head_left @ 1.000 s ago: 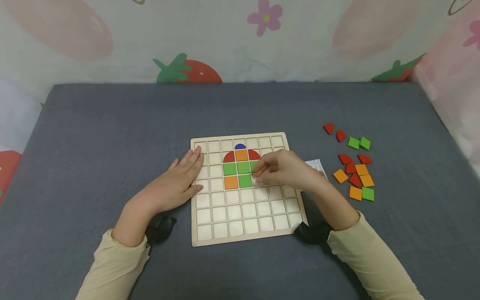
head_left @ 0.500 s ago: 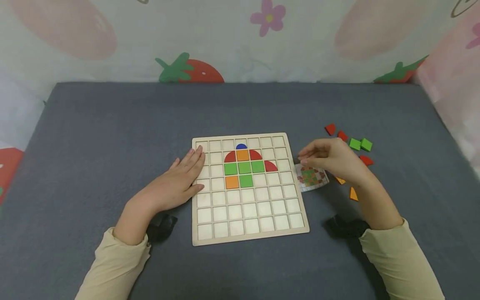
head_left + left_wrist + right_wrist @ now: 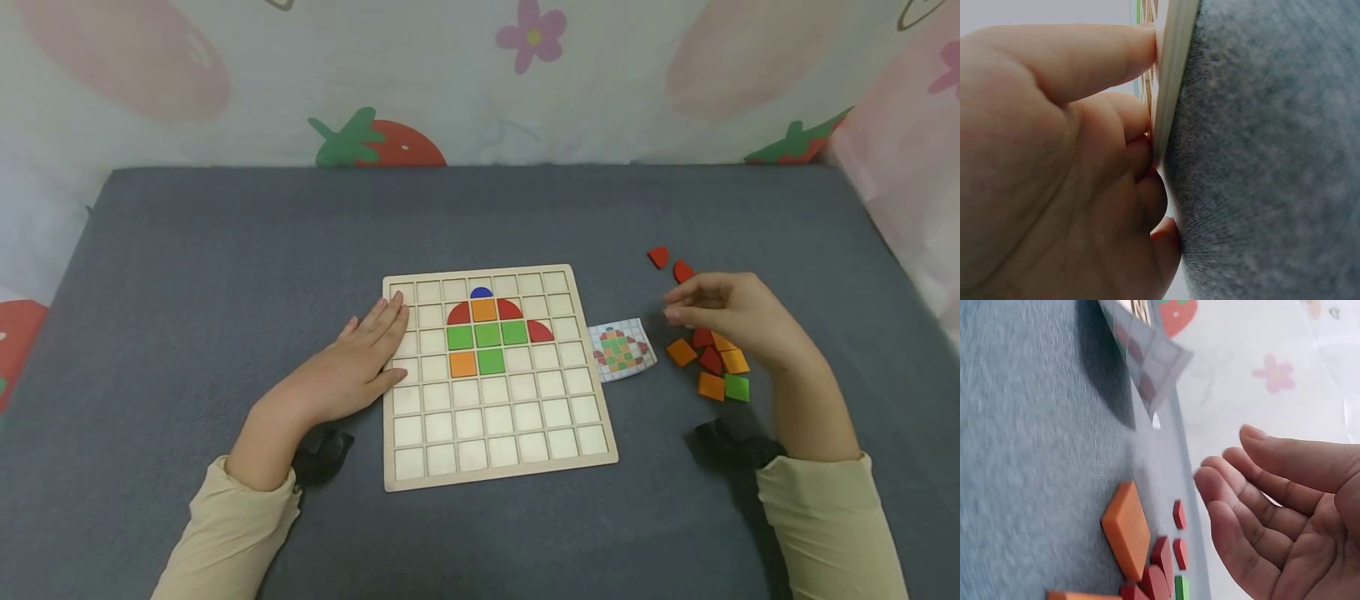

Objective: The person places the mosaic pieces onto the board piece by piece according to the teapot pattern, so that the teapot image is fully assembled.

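Observation:
A wooden grid board (image 3: 501, 476) lies on the table with coloured pieces set in its upper cells. Among them are a blue half-round piece (image 3: 481, 293), orange squares (image 3: 462, 365), green squares (image 3: 487, 335) and a red quarter-round piece (image 3: 539, 331) at the right end of the green row. My left hand (image 3: 351, 365) rests with straight fingers on the board's left edge; in the left wrist view the fingertips touch its side (image 3: 1175, 69). Above the loose pieces at the right hovers my right hand (image 3: 738, 312), fingers loosely bent; the right wrist view shows nothing in it.
A small printed pattern card (image 3: 622, 350) sticks out past the board's right edge, its corner curled up. Loose red pieces (image 3: 657, 257), orange squares (image 3: 681, 352) and a green square (image 3: 737, 387) lie farther right, partly hidden by the right hand. A patterned cloth (image 3: 600, 83) hangs behind.
My right hand has left the board and moved right, over the loose pieces. The red quarter-round piece at the green row's end has come into sight. The left hand has stayed put.

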Demonstrator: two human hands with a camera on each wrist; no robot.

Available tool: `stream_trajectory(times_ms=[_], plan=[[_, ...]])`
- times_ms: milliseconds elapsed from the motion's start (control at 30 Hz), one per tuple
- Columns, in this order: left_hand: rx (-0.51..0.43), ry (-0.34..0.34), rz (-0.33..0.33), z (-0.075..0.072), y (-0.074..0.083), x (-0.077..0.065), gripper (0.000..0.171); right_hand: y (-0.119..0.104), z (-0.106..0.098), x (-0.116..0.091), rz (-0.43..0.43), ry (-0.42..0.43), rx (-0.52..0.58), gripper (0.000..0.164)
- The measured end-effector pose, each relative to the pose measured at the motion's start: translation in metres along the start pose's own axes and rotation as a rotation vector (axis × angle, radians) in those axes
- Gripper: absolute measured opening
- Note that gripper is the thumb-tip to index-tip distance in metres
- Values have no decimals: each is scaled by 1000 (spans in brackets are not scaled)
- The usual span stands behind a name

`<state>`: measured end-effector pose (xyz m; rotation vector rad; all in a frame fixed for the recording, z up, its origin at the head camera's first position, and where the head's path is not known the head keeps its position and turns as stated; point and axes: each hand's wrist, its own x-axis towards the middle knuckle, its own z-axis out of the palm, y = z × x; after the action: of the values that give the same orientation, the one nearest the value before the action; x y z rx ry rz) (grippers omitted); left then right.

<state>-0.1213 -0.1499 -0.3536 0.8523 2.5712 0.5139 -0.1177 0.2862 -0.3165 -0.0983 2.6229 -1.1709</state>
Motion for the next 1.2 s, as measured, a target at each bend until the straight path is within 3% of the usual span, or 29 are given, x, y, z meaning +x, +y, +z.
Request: stream_trajectory(times_ms=[867,1033,1200], plan=[[4,3,6,-1,0,0,68,36,-24,-2,102,31,-69,35],[5,5,6,-1,1,0,68,43,-32,-5,157,32,-146,32],[3,5,9,-1,1,0,68,46,-37,-5,214,-31,-212,29]])
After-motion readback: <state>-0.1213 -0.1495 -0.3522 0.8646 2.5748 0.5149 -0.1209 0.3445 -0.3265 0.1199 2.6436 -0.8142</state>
